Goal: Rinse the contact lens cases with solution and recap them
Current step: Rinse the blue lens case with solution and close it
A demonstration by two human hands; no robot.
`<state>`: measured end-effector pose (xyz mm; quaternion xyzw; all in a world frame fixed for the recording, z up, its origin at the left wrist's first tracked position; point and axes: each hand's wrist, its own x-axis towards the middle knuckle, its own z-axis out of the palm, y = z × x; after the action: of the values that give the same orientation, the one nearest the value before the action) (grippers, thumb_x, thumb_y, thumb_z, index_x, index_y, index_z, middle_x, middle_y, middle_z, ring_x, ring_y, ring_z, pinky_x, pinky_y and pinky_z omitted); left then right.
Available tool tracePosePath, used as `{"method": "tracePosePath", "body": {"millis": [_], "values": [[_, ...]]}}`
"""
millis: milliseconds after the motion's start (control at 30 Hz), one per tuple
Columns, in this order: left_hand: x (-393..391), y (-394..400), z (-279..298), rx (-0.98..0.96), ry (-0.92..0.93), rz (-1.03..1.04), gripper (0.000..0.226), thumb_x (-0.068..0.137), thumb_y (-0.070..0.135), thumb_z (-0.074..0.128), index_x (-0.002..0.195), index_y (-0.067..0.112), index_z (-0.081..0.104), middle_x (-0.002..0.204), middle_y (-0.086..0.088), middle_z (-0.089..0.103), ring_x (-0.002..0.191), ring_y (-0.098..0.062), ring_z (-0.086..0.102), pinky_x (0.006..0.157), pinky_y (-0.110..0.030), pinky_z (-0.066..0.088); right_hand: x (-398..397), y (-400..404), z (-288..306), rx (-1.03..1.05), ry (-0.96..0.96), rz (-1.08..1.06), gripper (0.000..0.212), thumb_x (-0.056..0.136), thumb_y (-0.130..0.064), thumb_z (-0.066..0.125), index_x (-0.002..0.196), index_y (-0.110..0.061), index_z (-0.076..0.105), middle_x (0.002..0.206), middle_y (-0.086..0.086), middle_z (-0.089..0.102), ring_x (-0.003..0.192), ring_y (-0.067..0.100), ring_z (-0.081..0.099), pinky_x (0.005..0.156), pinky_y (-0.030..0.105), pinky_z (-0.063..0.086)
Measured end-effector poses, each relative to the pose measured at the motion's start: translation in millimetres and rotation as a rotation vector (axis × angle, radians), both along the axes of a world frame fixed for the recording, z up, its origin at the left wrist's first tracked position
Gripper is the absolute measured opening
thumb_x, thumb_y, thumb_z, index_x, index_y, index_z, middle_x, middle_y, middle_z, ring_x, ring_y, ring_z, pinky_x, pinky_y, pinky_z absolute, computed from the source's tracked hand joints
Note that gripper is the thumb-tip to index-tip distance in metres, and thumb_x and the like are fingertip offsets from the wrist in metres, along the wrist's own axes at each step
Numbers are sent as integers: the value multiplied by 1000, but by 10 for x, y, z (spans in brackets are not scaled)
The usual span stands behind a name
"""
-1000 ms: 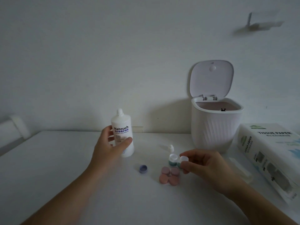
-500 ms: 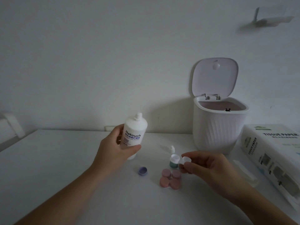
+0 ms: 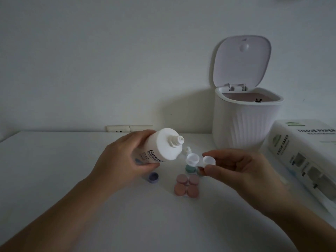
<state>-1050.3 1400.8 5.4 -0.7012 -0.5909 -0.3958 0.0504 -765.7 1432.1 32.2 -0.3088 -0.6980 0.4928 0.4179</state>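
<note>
Head view: solution bottle (image 3: 160, 148) gripped in left hand (image 3: 125, 160), now tipped from upright, open nozzle aimed toward uncapped white case (image 3: 200, 159) pinched in right hand (image 3: 241, 171) above table (image 3: 54, 170); rinsing seemingly imminent.

open-lidded white bin (image 3: 243, 128) beside tissue paper pack (image 3: 307, 157) on white table (image 3: 54, 160), wall socket (image 3: 129, 128) behind

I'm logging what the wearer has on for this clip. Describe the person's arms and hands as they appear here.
Both forearms are bare as far as the frame shows, with no sleeves in view. The left hand and right hand wear no gloves. No rings, watch or bracelets are visible on the fingers or wrists. The light is dim, so finer marks cannot be made out.
</note>
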Motion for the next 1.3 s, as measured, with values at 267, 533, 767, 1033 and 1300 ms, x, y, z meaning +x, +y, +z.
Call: {"method": "tracePosePath", "body": {"millis": [267,533,767,1033,1300], "values": [[-61,58,18,18,90,-27,72,61,28,95,124,36,62,123,23,66,111,0,61,90,-23,49,-14,21,-76,41,-6,-3,35,64,-34,77,97,-23,78,84,-5,80,83,9,77,73,12,55],[-79,64,14,87,178,-41,68,65,28,92,125,31,61,125,18,63,112,-6,59,90,-24,46,-30,27,-124,10,-98,2,34,66,-36,76,100,-29,76,88,-6,80,85,8,76,72,9,54],[-54,66,40,134,251,-25,66,63,13,92,124,19,65,124,5,65,112,-17,58,92,-24,43,-22,35,-154,75,-115,18,27,70,-40,76,95,-32,80,86,-9,80,84,6,76,77,14,56],[-20,54,68,196,275,-6,64,62,3,88,122,12,68,123,-1,65,114,-23,58,97,-31,44,-8,65,-184,61,-113,35,32,70,-42,76,98,-27,79,89,-4,80,88,13,77,87,27,58],[-19,59,67,267,310,-4,57,67,7,82,121,11,68,124,-4,65,116,-28,60,96,-48,49,-5,73,-202,55,-127,46,29,73,-42,76,98,-27,79,88,-3,80,88,14,77,89,33,57]]}}
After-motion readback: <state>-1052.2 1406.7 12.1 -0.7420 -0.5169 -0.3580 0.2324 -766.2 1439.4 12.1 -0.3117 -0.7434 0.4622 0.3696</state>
